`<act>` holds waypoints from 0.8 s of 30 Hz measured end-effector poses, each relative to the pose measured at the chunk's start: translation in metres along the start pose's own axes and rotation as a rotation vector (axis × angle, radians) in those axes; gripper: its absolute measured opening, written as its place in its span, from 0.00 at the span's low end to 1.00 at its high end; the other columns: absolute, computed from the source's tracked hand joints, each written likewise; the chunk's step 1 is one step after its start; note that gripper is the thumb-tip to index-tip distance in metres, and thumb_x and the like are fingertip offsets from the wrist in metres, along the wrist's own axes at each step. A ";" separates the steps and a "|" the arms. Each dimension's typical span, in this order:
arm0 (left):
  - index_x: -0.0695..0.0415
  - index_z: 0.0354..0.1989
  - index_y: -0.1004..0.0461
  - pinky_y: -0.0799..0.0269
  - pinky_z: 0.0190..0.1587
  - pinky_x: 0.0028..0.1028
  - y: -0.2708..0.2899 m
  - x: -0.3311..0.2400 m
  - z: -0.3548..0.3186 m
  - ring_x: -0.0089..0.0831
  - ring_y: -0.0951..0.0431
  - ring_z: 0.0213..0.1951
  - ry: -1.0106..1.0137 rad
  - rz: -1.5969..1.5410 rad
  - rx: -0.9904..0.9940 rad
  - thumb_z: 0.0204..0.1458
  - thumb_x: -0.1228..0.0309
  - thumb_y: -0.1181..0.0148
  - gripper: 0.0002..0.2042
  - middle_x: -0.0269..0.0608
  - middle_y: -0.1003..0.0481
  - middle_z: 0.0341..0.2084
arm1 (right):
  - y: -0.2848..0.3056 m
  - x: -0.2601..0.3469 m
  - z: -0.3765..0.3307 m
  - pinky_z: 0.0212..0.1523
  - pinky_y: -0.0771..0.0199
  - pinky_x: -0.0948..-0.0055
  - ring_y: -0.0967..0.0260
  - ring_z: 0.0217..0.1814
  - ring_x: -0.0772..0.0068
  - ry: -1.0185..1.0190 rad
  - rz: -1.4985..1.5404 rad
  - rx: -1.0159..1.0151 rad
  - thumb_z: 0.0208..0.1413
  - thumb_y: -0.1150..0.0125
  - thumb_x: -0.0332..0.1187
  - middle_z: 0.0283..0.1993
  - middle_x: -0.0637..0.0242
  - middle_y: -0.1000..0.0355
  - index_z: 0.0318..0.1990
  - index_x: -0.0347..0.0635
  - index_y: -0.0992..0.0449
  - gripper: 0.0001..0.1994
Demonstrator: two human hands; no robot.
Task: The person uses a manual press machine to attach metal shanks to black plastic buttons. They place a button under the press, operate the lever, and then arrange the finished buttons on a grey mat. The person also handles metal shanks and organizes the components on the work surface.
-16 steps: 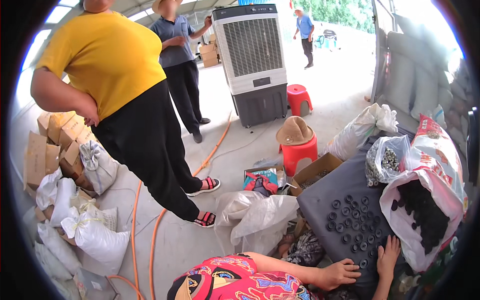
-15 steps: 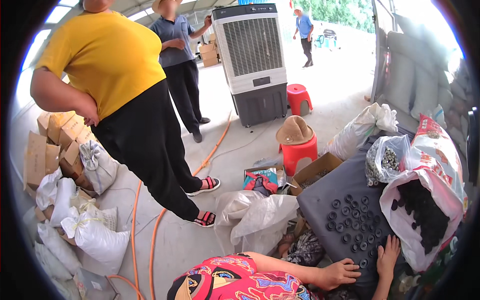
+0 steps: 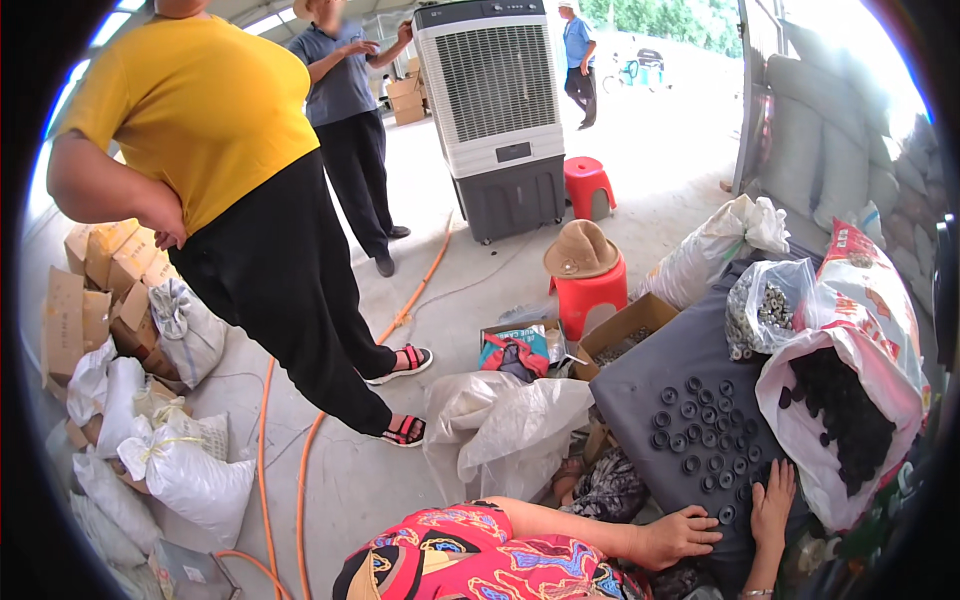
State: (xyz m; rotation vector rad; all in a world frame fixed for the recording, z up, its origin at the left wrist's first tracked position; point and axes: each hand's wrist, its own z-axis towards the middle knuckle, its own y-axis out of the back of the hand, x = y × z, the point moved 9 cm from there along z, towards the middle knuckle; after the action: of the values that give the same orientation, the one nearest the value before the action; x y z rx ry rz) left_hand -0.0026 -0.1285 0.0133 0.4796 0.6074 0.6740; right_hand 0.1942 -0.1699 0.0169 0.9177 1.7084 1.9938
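Observation:
Several small black ring-shaped parts [image 3: 709, 437] lie in a cluster on a dark grey cloth-covered surface [image 3: 640, 375] at the lower right. My left hand [image 3: 682, 538] rests on the cloth's near edge, fingers loosely bent and pointing right. Just past its fingertips lies a single black ring [image 3: 727, 515]. Flat on the cloth at the cluster's near right side is my right hand [image 3: 771, 503], fingers extended. Neither hand visibly holds anything. An open white sack [image 3: 782, 418] of black pieces [image 3: 846, 415] leans at the right, beside my right hand.
A clear bag of metal parts [image 3: 768, 308] sits at the surface's far end. Beyond are a cardboard box [image 3: 650, 315], a red stool with a hat [image 3: 583, 250] and an air cooler [image 3: 500, 120]. A person in yellow [image 3: 210, 110] stands left, near orange hoses [image 3: 312, 440] and sacks [image 3: 190, 475].
The view has shifted slightly. My hands stay almost in place on the cloth. Behind, the person in grey-blue has raised a hand, and the distant person in blue has turned and moved.

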 end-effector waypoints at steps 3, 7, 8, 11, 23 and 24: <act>0.63 0.42 0.25 0.42 0.59 0.52 -0.005 0.001 -0.002 0.52 0.33 0.58 -0.001 0.009 0.017 0.38 0.72 0.42 0.19 0.51 0.30 0.54 | -0.002 0.000 -0.002 0.73 0.63 0.49 0.60 0.76 0.48 0.006 -0.027 -0.001 0.62 0.53 0.40 0.72 0.49 0.51 0.67 0.37 0.44 0.29; 0.64 0.44 0.26 0.41 0.59 0.53 -0.003 -0.001 0.000 0.53 0.33 0.57 0.003 0.033 0.059 0.41 0.72 0.45 0.19 0.52 0.31 0.55 | -0.002 0.001 -0.003 0.72 0.62 0.49 0.60 0.76 0.48 0.020 -0.048 -0.011 0.63 0.54 0.41 0.72 0.49 0.50 0.67 0.36 0.44 0.28; 0.64 0.44 0.26 0.41 0.59 0.52 -0.003 -0.002 0.001 0.53 0.33 0.57 0.001 0.047 0.058 0.41 0.71 0.45 0.19 0.52 0.30 0.55 | -0.002 0.001 -0.002 0.72 0.61 0.49 0.59 0.76 0.48 0.026 -0.038 -0.019 0.63 0.55 0.41 0.72 0.49 0.50 0.67 0.36 0.44 0.28; 0.64 0.44 0.26 0.41 0.59 0.52 -0.002 -0.003 0.002 0.53 0.33 0.57 0.008 0.039 0.068 0.41 0.71 0.45 0.19 0.52 0.30 0.55 | -0.001 -0.002 -0.001 0.72 0.60 0.50 0.58 0.75 0.47 0.034 -0.014 -0.047 0.64 0.56 0.42 0.71 0.49 0.49 0.67 0.36 0.43 0.27; 0.62 0.45 0.27 0.40 0.58 0.53 0.002 -0.004 0.003 0.52 0.32 0.57 0.004 0.038 0.045 0.42 0.72 0.44 0.18 0.52 0.30 0.54 | 0.008 -0.004 -0.003 0.71 0.56 0.53 0.56 0.74 0.45 0.079 0.022 -0.098 0.65 0.56 0.41 0.69 0.47 0.45 0.65 0.35 0.40 0.25; 0.62 0.45 0.27 0.40 0.59 0.53 0.002 -0.005 0.003 0.52 0.32 0.57 -0.004 0.040 0.045 0.42 0.72 0.43 0.19 0.52 0.30 0.54 | 0.008 -0.007 -0.003 0.71 0.56 0.54 0.56 0.74 0.45 0.080 0.024 -0.110 0.65 0.56 0.41 0.69 0.47 0.45 0.65 0.35 0.40 0.25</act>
State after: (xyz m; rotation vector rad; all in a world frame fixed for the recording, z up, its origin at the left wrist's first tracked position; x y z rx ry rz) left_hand -0.0047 -0.1314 0.0180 0.5360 0.6116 0.6982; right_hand 0.1984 -0.1783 0.0227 0.8358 1.6169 2.1439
